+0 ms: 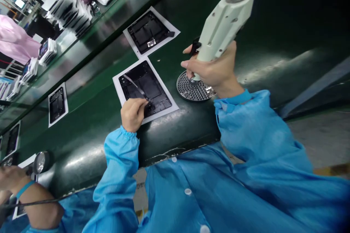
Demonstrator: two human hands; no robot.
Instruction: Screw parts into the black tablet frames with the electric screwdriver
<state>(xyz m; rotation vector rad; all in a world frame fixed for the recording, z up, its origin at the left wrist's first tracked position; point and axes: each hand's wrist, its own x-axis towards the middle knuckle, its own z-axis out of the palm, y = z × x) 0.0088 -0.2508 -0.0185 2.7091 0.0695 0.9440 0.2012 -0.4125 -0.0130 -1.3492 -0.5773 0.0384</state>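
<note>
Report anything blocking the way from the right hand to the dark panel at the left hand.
Nothing visible stands between the right hand and the dark panel; the left hand covers part of its left edge.

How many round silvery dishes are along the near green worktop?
2: a perforated silvery dish below the right hand, and a round silvery dish near a co-worker's hand, lower left. Others may be hidden.
</note>
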